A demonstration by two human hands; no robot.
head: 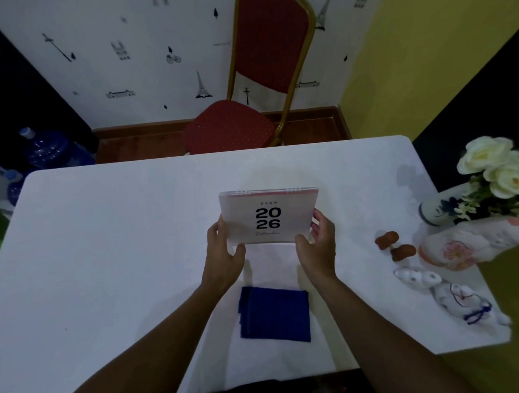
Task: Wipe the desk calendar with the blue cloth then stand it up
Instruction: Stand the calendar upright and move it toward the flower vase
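— Where did things stand when you looked in?

— From the left: the left hand (pixel 223 252) had the calendar (pixel 268 217) by its lower left corner, fingers (pixel 221 228) curled round the edge and thumb on the front. The calendar was at the middle of the tabletop (pixel 119 248), cover toward the person, spiral at the top. The right hand (pixel 319 241) matched it on the lower right corner, fingers closed on that edge in the same way.

— Standing or lifted?

— Upright between the two hands. I couldn't tell whether its base touched the tabletop or sat just above it.

— And the cloth (pixel 275 314)?

— Folded flat, just nearer the person than the calendar, between the forearms. Neither hand touched it.

— So which step was it?

— I judged it the standing-up. Whether the wiping was done, I couldn't say from the cloth lying there.

— What did the next move want?

— If it was the standing-up, setting the base square and spread, then easing both hands off together so it wouldn't tip.
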